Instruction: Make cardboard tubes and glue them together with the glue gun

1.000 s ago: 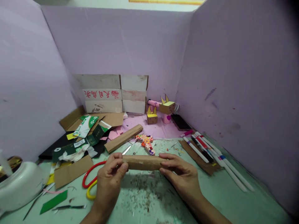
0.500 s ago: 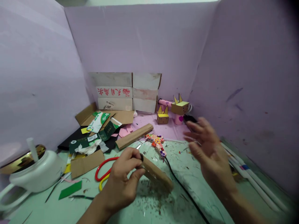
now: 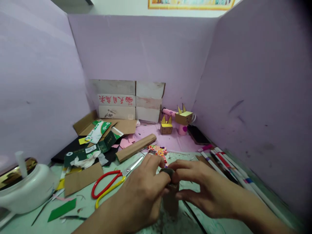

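Both hands are at a brown cardboard tube [image 3: 171, 203] that stands roughly upright near the front of the table, its lower end blurred. A small dark piece [image 3: 168, 172] covers its top. The fingers of my left hand [image 3: 146, 190] close around the upper part from the left. From the other side, my right hand [image 3: 207, 185] pinches at the dark piece and the tube's edge. Just behind the hands lies a flower-patterned glue gun [image 3: 158, 150], partly hidden, with its black cord [image 3: 193, 214] running forward. Scissors [image 3: 108, 188] with red and yellow handles rest left of my left hand.
Another brown tube [image 3: 136, 148] lies behind the scissors. Cardboard scraps [image 3: 84, 177] and packaging crowd the left, beside a white pot [image 3: 31, 188]. Small cardboard animals [image 3: 166, 127] and a phone [image 3: 198, 135] are at the back. Markers [image 3: 224, 162] line the right wall.
My right hand has come in from the right and now touches the tube's top. The tube has gone from slanting to roughly upright. The camera view has tilted up slightly.
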The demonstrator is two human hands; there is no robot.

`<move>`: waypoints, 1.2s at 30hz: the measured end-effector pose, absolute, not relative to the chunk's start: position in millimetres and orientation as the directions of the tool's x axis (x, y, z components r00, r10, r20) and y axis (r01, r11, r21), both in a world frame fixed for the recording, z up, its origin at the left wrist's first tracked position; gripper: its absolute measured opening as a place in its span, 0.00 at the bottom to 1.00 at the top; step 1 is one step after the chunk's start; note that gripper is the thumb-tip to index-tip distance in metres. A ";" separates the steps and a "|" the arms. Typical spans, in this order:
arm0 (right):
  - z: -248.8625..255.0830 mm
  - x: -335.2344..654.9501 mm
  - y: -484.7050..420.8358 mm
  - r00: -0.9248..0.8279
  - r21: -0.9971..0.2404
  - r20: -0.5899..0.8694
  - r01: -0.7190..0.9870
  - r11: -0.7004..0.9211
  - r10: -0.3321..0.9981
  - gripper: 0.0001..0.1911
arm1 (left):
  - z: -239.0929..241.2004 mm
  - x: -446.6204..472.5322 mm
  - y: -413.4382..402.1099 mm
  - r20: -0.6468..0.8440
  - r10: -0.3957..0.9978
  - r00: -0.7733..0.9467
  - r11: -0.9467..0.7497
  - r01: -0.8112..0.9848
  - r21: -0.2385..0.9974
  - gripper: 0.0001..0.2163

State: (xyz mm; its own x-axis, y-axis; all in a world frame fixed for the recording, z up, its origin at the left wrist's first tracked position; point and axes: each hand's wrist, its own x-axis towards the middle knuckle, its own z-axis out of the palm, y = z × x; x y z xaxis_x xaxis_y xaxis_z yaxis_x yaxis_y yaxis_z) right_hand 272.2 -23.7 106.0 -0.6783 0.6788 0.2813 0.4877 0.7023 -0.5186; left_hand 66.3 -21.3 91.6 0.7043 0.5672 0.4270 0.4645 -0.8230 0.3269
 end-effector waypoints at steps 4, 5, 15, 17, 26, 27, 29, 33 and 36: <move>115.1 275.5 -23.4 -0.718 -0.502 0.156 0.534 0.680 0.679 0.11 | 112.1 79.4 -17.9 0.237 0.550 0.801 -0.833 0.508 0.217 0.08; 115.9 275.1 -22.7 -0.719 -0.474 0.141 0.554 0.685 0.680 0.11 | 117.3 83.1 -16.9 0.181 0.544 0.819 -0.835 0.507 0.213 0.07; 111.6 281.7 -10.0 -0.824 -0.308 0.103 0.506 0.806 0.557 0.05 | 122.7 93.2 -2.8 -0.017 0.402 0.915 -0.868 0.387 0.311 0.16; 109.8 283.4 -9.7 -0.827 -0.313 0.113 0.496 0.810 0.550 0.04 | 117.6 91.6 -1.1 -0.013 0.391 0.920 -0.874 0.375 0.308 0.16; 106.8 284.0 -13.2 -0.838 -0.247 0.140 0.486 0.838 0.528 0.09 | 112.8 90.1 -3.0 0.011 0.351 0.936 -0.915 0.340 0.218 0.13; 107.0 283.6 -13.3 -0.844 -0.237 0.138 0.481 0.844 0.519 0.09 | 112.4 89.6 -3.1 0.012 0.348 0.938 -0.916 0.337 0.219 0.14; 107.9 282.9 -13.5 -0.855 -0.217 0.134 0.468 0.857 0.501 0.09 | 111.6 88.5 -3.5 0.023 0.342 0.939 -0.917 0.328 0.225 0.17; 109.1 282.2 -13.5 -0.865 -0.178 0.112 0.466 0.867 0.488 0.09 | 111.0 86.7 -4.2 0.028 0.341 0.940 -0.916 0.326 0.232 0.20; 108.6 282.3 -13.1 -0.865 -0.171 0.093 0.474 0.864 0.493 0.06 | 110.9 86.0 -3.8 0.020 0.326 0.945 -0.919 0.312 0.239 0.20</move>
